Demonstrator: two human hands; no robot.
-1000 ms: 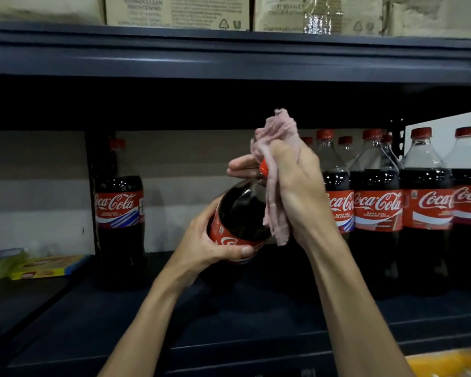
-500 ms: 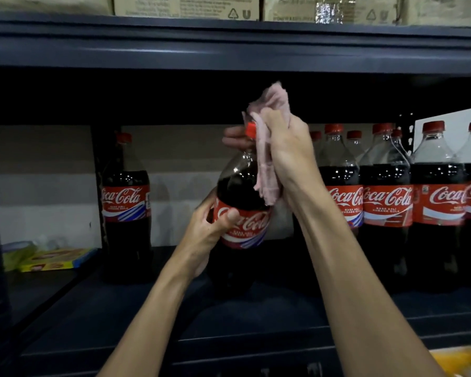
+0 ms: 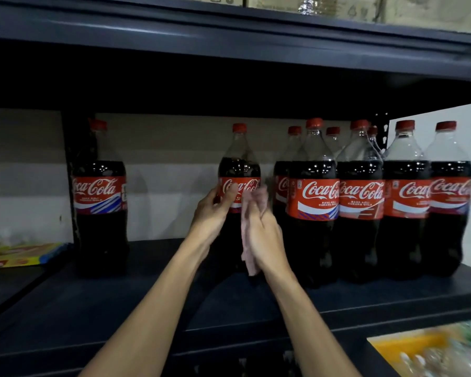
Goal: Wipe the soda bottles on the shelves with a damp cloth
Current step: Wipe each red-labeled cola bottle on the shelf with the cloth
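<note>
The left hand [image 3: 214,213] is wrapped round the bottle [image 3: 239,164] at its red label, thumb across the front, steadying it. The right hand [image 3: 264,238] clasps the pink cloth [image 3: 246,251] against the bottle's right side. Its fingers are blurred, but the cloth is bunched in them and a tail hangs below the palm. The bottle stands upright on the shelf [image 3: 120,300], apart from its neighbours. I'd judge this one is midway through its wipe, at the label, with the lower body yet to do. Nothing shows which others are done; the lone bottle [image 3: 99,191] at left and the packed group [image 3: 362,197] at right look alike — probably most of the job remains. Every bottle is capped in red and holds dark cola up to the shoulder, the neck clear above. A yellow box [image 3: 19,254] lies at far left.
</note>
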